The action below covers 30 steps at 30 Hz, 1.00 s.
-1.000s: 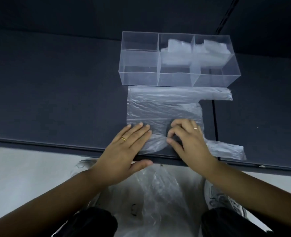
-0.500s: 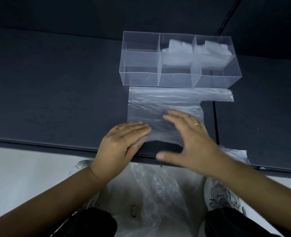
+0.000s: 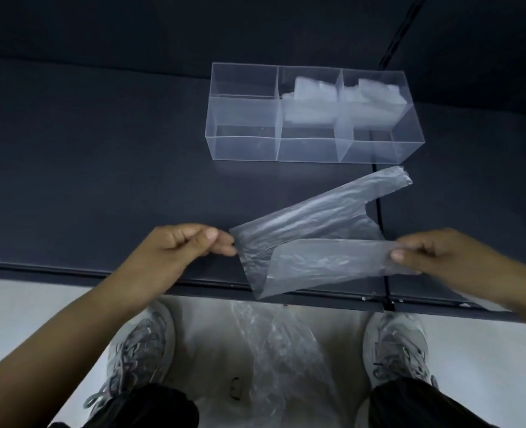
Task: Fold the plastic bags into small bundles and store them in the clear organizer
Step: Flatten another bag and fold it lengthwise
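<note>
Two hands stretch one plastic bag (image 3: 314,223) between them over the worktop (image 3: 101,180). Left hand (image 3: 190,245) pinches its corner, right hand (image 3: 434,254) pinches the near flap. Clear organizer (image 3: 243,118) sits beyond both hands. Suggest even tension and matched edges before creasing.

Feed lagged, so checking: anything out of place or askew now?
Crumpled clear plastic lies on the floor between the shoes. The bag, pinched by the left hand and right hand, is skewed, one handle trailing toward the organizer.

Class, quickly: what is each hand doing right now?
Left hand: pinches the plastic bag's left edge.
Right hand: pinches the bag's near handle.
</note>
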Tool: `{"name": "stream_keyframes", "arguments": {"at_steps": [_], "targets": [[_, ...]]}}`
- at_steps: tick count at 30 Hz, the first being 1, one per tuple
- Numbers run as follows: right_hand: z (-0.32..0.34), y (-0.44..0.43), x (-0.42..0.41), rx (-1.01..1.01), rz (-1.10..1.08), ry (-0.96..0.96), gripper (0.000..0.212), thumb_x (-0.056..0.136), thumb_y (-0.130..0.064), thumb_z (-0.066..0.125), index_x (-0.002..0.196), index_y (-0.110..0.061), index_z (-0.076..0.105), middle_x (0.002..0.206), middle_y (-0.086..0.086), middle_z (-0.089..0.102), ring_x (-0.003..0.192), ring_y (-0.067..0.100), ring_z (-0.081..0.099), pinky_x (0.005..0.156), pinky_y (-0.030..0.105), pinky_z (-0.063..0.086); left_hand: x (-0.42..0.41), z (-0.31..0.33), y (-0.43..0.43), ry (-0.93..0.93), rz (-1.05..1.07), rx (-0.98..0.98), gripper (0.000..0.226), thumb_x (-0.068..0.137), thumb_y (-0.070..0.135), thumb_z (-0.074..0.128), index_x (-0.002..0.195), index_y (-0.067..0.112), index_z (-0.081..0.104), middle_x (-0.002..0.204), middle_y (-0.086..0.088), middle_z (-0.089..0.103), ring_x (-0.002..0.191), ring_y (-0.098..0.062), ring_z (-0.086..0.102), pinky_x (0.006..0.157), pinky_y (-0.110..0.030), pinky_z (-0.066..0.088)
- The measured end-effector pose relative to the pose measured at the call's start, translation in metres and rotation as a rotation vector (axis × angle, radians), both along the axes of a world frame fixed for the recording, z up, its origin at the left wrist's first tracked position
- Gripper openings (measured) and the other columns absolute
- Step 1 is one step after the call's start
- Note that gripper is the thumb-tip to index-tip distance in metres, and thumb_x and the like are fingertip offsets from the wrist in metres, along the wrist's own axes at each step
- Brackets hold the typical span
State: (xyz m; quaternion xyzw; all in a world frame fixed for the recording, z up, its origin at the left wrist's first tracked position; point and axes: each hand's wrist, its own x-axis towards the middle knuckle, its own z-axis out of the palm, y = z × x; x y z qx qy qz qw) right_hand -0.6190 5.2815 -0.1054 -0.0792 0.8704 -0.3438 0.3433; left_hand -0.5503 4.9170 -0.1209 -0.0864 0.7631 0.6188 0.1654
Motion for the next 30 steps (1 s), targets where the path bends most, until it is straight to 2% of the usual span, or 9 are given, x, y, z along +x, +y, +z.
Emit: {"name": "stream_keyframes", "arguments": {"at_steps": [3, 5, 9, 11, 14, 18, 20, 23, 30], "targets": [[0.000, -0.010, -0.010, -0.028, 0.074, -0.031, 0.046, 0.076, -0.057, 0.055, 0.080, -0.013, 0.069, 0.073, 0.006, 0.063, 0.072, 0.008, 0.054, 0.074, 0.032, 0.040, 0.001, 0.002, 0.016, -0.069, -0.099, 0.156, 0.041, 0.089, 0.038, 0.058, 0.125, 0.018, 0.057, 0.117, 0.000, 0.068, 0.112, -0.013, 0.062, 0.096, -0.031, 0.050], [-0.003, -0.022, -0.015, -0.063, 0.118, -0.058, 0.039, 0.083, -0.051, 0.056, 0.077, -0.014, 0.068, 0.065, -0.006, 0.053, 0.067, 0.003, 0.047, 0.069, 0.027, 0.037, 0.001, -0.001, 0.027, -0.095, -0.223, 0.178, 0.052, 0.083, 0.036, 0.066, 0.131, 0.021, 0.051, 0.125, 0.002, 0.063, 0.116, -0.011, 0.059, 0.097, -0.029, 0.048], [-0.012, -0.035, -0.024, -0.074, 0.213, -0.095, 0.019, 0.091, -0.030, 0.059, 0.083, -0.019, 0.072, 0.071, -0.012, 0.059, 0.070, -0.001, 0.051, 0.070, 0.018, 0.039, -0.003, -0.015, 0.040, 0.050, 0.027, -0.004, 0.017, 0.081, 0.039, 0.067, 0.090, 0.025, 0.072, 0.086, 0.012, 0.072, 0.079, 0.004, 0.065, 0.072, -0.010, 0.046], [-0.010, -0.030, -0.028, -0.083, 0.219, -0.139, 0.016, 0.091, -0.025, 0.061, 0.081, -0.021, 0.073, 0.072, -0.011, 0.062, 0.071, -0.001, 0.053, 0.070, 0.017, 0.041, -0.004, -0.025, 0.037, 0.072, 0.206, -0.033, 0.021, 0.091, 0.026, 0.059, 0.076, 0.015, 0.070, 0.072, 0.005, 0.072, 0.066, -0.002, 0.065, 0.063, -0.012, 0.049], [-0.007, -0.011, -0.036, -0.036, 0.153, -0.157, 0.016, 0.089, -0.028, 0.064, 0.078, -0.027, 0.074, 0.075, -0.008, 0.071, 0.072, -0.003, 0.059, 0.077, 0.018, 0.044, -0.008, -0.032, 0.027, 0.039, 0.345, -0.032, 0.024, 0.096, 0.021, 0.053, 0.078, 0.008, 0.063, 0.070, 0.001, 0.072, 0.063, -0.011, 0.069, 0.057, -0.018, 0.053], [-0.009, 0.001, -0.041, -0.015, 0.039, -0.161, 0.023, 0.077, -0.046, 0.066, 0.086, -0.027, 0.075, 0.087, -0.005, 0.075, 0.081, 0.000, 0.065, 0.087, 0.027, 0.046, -0.010, -0.031, 0.030, -0.007, 0.133, -0.017, 0.034, 0.078, 0.049, 0.060, 0.095, 0.020, 0.062, 0.082, -0.001, 0.073, 0.073, -0.013, 0.069, 0.062, -0.019, 0.054], [-0.012, -0.002, -0.041, -0.036, 0.009, -0.169, 0.017, 0.080, -0.040, 0.067, 0.087, -0.027, 0.076, 0.088, -0.004, 0.075, 0.081, 0.001, 0.065, 0.088, 0.026, 0.045, -0.009, -0.031, 0.035, -0.011, 0.018, -0.096, 0.027, 0.078, 0.041, 0.070, 0.101, 0.029, 0.062, 0.080, 0.005, 0.073, 0.075, -0.004, 0.067, 0.068, -0.012, 0.050], [-0.012, -0.005, -0.046, -0.032, 0.023, -0.184, 0.012, 0.081, -0.033, 0.070, 0.087, -0.024, 0.075, 0.090, -0.001, 0.075, 0.084, 0.005, 0.065, 0.088, 0.024, 0.046, -0.012, -0.032, 0.038, 0.050, 0.115, -0.107, 0.017, 0.084, 0.018, 0.071, 0.097, 0.026, 0.064, 0.073, 0.007, 0.074, 0.073, -0.004, 0.068, 0.073, -0.013, 0.048], [-0.004, 0.019, -0.064, 0.054, -0.107, -0.165, 0.012, 0.078, -0.006, 0.075, 0.088, -0.009, 0.072, 0.079, 0.007, 0.074, 0.068, 0.009, 0.064, 0.070, 0.020, 0.047, -0.012, -0.042, 0.016, 0.186, 0.297, -0.245, 0.017, 0.086, 0.016, 0.069, 0.089, 0.033, 0.065, 0.073, 0.017, 0.071, 0.065, 0.005, 0.065, 0.061, -0.002, 0.043]]}}
